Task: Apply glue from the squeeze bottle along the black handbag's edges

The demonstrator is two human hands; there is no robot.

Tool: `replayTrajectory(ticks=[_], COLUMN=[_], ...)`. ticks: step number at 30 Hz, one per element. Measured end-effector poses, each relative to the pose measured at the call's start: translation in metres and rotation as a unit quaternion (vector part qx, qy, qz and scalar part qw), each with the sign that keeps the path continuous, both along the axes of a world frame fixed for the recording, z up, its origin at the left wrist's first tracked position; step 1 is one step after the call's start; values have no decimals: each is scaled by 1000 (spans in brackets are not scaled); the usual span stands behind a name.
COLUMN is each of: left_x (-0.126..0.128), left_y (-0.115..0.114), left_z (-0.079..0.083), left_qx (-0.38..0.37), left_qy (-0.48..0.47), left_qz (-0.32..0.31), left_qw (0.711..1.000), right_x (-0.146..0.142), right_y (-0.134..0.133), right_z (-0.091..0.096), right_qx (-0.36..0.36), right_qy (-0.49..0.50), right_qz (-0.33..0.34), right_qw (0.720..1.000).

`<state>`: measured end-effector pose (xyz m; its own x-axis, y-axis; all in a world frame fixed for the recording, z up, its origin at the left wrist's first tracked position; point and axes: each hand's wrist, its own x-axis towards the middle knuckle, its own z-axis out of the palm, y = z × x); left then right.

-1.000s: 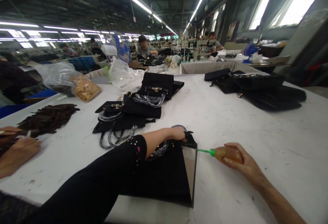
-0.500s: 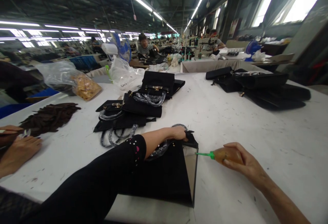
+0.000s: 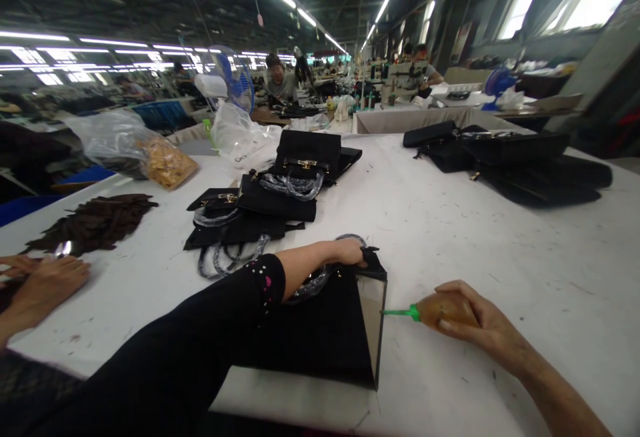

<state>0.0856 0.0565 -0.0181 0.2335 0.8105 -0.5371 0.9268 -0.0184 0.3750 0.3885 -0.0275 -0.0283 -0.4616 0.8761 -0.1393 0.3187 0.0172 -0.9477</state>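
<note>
A black handbag (image 3: 310, 337) lies on the white table in front of me, its pale side panel (image 3: 371, 310) turned to the right. My left hand (image 3: 350, 252) reaches across it and grips its top corner, the fingertips partly hidden. Plastic wrapping covers the bag's handle (image 3: 315, 283). In my right hand (image 3: 480, 317) is a squeeze bottle (image 3: 443, 310) of amber-brown liquid, held sideways. Its thin green nozzle (image 3: 400, 312) points left, with the tip at the dark edge of the side panel.
Several black handbags (image 3: 280, 200) are piled beyond my left hand, more black bags (image 3: 520, 157) at the far right. At left, a co-worker's hands (image 3: 50, 283) are near dark brown strips (image 3: 105, 220). Plastic bags (image 3: 240, 137) and a blue fan (image 3: 240, 87) stand behind.
The bottle's nozzle tip has moved down along the bag's side edge, toward me. My left hand keeps its place on the bag. The view has shifted slightly.
</note>
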Motion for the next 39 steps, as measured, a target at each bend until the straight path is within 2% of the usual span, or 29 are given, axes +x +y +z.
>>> replayTrajectory(ticks=[6,11,16,21,25,30,35,39], left_x=[1,1,1,0,0,1,0,0], left_y=[-2,-2,-2,-1,-1,-3,-3,-2], left_z=[2,1,1,-2,-4,-1,-2,-3], left_qx=[4,1,3,2,5,6,10,11], left_qy=[-3,-6,-10,-19,-17,-25,-31,-33], left_qz=[7,7,19,21,20,22,21,19], left_qw=[1000,1000,1000,1000,1000,999,999,999], right_x=[-2,-1,1,2,4,11,8,7], right_y=[3,-4,-6,-9,-14,-19,-21,-27], right_z=[-5,-3,-4,-3,-4,-7,-7,-7], right_qx=[55,0,26,-15,4,-28,-6,-34], right_qy=[-10,3,-11,1,-10,-10,-13,2], right_qz=[-69,23,-27,50,9,70,12,65], right_qw=[996,1000,999,999,1000,997,1000,997])
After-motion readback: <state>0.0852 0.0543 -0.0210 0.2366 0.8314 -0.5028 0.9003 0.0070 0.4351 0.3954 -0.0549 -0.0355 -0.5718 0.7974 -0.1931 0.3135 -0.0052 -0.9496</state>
